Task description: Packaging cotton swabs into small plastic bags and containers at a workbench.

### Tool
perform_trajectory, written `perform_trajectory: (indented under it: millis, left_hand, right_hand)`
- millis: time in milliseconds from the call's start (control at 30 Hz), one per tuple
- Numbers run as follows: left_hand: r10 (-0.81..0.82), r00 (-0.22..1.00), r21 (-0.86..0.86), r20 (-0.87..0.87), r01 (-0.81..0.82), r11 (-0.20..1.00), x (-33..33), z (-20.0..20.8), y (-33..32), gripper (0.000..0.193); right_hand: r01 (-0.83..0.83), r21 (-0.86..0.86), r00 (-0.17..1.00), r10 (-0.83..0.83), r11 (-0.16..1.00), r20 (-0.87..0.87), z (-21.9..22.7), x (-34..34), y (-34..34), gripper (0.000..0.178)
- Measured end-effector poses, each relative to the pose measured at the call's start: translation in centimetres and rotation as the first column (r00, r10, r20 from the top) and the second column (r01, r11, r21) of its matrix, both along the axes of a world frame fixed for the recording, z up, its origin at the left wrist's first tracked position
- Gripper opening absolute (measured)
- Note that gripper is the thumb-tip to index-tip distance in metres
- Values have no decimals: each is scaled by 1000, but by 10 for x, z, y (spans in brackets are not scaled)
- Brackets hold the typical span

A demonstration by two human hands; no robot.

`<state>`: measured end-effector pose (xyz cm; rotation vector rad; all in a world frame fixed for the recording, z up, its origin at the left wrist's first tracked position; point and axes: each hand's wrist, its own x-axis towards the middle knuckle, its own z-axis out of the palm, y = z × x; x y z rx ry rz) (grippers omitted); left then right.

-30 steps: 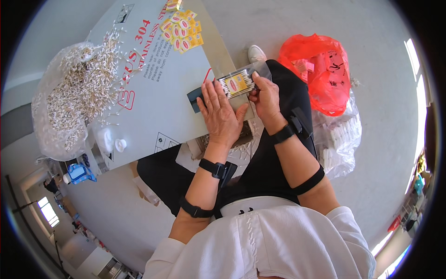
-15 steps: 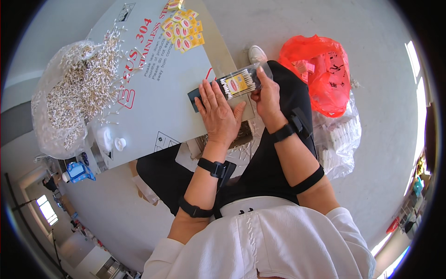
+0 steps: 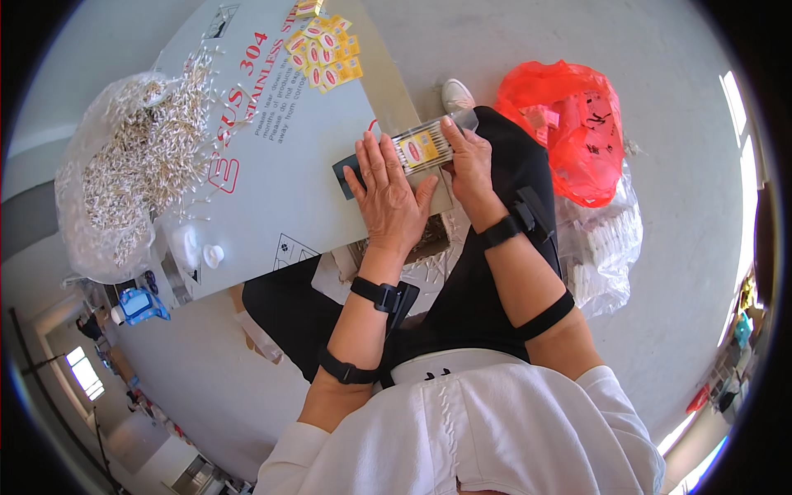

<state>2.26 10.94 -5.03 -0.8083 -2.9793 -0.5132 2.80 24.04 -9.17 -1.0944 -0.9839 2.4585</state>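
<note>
A clear plastic bag of cotton swabs (image 3: 436, 148) with a yellow card inside lies at the table's right edge. My right hand (image 3: 470, 162) pinches its outer end, thumb on top and fingers beneath. My left hand (image 3: 388, 194) lies flat, fingers stretched out, across a dark flat piece (image 3: 345, 179) and the bag's inner end, which it partly hides. Its thumb points toward the swabs. Farther up the table is a spread of yellow cards (image 3: 326, 54). A large heap of loose cotton swabs (image 3: 144, 165) spills from a clear bag on the left.
The grey table (image 3: 280, 181) ends close to my knees. Beneath its edge stands a carton (image 3: 433, 235) with loose swabs. On the floor at right are a red plastic bag (image 3: 590, 157) and a clear sack of white packs (image 3: 598, 247). A small white lid (image 3: 214, 256) sits near the heap.
The bag of swabs has slid a little to the left, farther under my left fingers. My right hand has moved with it, its thumb now nearer the card.
</note>
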Motion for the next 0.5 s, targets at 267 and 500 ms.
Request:
perform_trajectory:
  millis: [267,500]
  left_hand:
    - [-54,998,-109,29,57,992,-2,5,0,85]
    - [-12,1000,-91,7,12,996,7,0,-3,91]
  right_hand:
    - [-8,21,1000,8,1000,10,8,1,0,23]
    - [-52,-5,995,53,999,89,8,6,1,24]
